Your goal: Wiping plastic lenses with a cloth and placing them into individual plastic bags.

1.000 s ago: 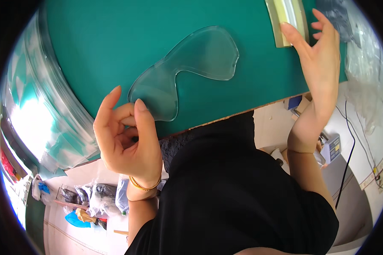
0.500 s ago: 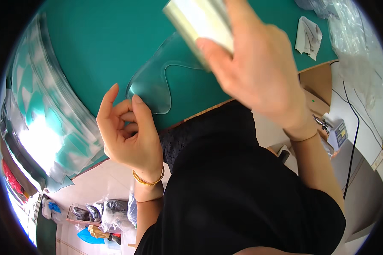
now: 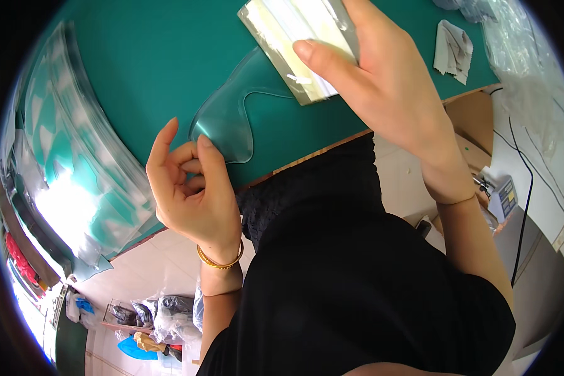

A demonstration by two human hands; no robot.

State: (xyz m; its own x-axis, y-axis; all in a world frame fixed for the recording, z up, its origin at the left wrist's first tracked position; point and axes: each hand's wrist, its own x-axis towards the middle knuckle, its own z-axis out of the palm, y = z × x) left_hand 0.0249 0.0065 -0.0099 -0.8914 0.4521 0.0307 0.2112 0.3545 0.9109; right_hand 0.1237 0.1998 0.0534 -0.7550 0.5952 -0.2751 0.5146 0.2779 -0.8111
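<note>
From the head camera I see the clear lens (image 3: 225, 122) on the green worktop (image 3: 144, 62), its lower left end pinched in the left hand (image 3: 194, 188), forefinger raised. The right hand (image 3: 391, 94) has its grip closed round a yellow-and-white pad (image 3: 279, 41) that hides the lens's right end; whether they touch, I can't tell. A cloth (image 3: 454, 53) lies further right.

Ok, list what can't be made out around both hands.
Head view:
Clear lens: right part hidden behind the cream-and-white block; one corner covered by the left hand.
Block: far end cut off by the upper edge.
Right hand: fingertips other than the thumb's, hidden or cut off.
Plastic sheets: partly washed out by glare.
</note>
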